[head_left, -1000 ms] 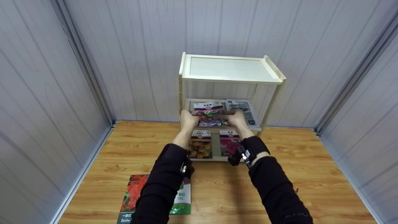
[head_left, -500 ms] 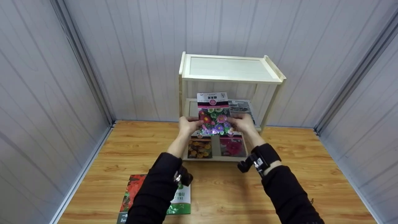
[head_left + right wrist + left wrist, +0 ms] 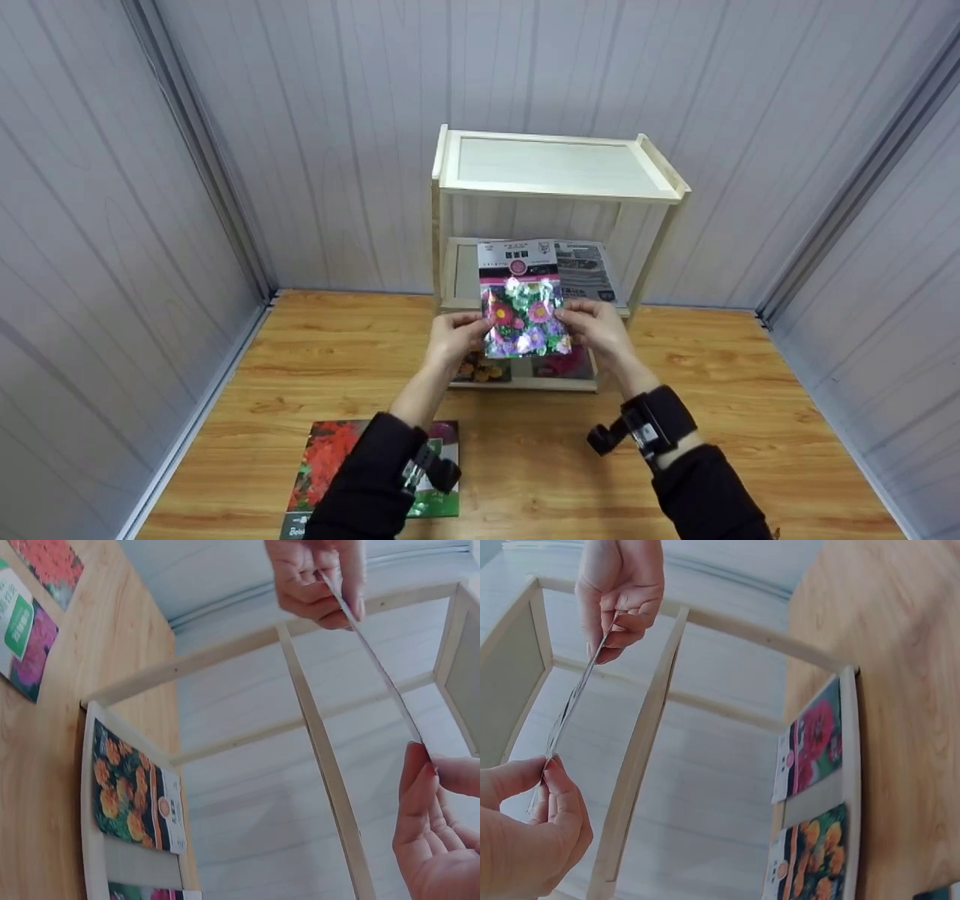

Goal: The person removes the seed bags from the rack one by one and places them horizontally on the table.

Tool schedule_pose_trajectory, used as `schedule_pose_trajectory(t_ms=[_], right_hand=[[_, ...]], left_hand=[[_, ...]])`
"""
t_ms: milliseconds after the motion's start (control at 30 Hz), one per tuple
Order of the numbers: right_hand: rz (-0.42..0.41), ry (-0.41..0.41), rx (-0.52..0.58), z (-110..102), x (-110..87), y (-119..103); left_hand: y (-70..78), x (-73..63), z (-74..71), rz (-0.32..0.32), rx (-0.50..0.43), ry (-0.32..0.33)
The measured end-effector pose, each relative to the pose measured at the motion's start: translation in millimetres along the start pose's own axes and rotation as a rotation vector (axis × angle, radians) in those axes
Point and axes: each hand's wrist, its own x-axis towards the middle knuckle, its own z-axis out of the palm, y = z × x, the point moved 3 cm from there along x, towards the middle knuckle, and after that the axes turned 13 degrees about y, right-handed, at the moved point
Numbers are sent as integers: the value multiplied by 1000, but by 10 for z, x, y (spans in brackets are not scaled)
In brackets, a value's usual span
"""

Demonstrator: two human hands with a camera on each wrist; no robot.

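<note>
A flower seed packet (image 3: 523,300), with a white top and pink and purple blooms, is held up in front of the shelf. My left hand (image 3: 448,341) pinches its left edge between thumb and fingers. On the opposite edge, my right hand (image 3: 600,330) pinches it the same way. Both wrist views show the packet (image 3: 574,701) edge-on as a thin sheet stretched between the two hands. Behind it, a grey printed packet (image 3: 591,271) lies on the right of the middle shelf.
The pale wooden shelf unit (image 3: 562,193) stands by the wall. Its bottom shelf carries an orange-flower packet (image 3: 124,791) and a pink-flower packet (image 3: 814,739). Two larger packets, one red-flowered (image 3: 326,461) and one green and white (image 3: 442,499), lie on the wooden floor (image 3: 525,465) at front left.
Both hands have lifted the flower seed packet off the middle shelf and drawn it toward me, tilting its face up. The arms have pulled back with it.
</note>
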Motion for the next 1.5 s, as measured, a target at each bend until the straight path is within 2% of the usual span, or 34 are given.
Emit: schedule_pose_trajectory(t_ms=[200, 400, 533, 800, 967, 1167, 1300, 1500], right_hand=[[-5, -16, 92, -64, -173, 116], [13, -18, 159, -121, -320, 241], [11, -16, 146, -165, -424, 336], [22, -1, 144, -255, -634, 562], [21, 3, 155, -285, -738, 701], [41, -29, 192, -292, -858, 890], [56, -46, 218, -294, -904, 1014], [-60, -132, 304, -305, -937, 1211]], left_hand=[[-152, -150, -51, -52, -66, -30], [-293, -294, -73, -37, -134, -71], [-402, -385, -93, -31, -175, -85], [-589, -580, -136, -29, -169, -110], [-702, -674, -171, -50, -162, -118], [-913, -725, -194, -131, -164, -98], [-1026, -749, -201, -162, -168, -66], [-1123, -800, -204, -172, -148, -12]])
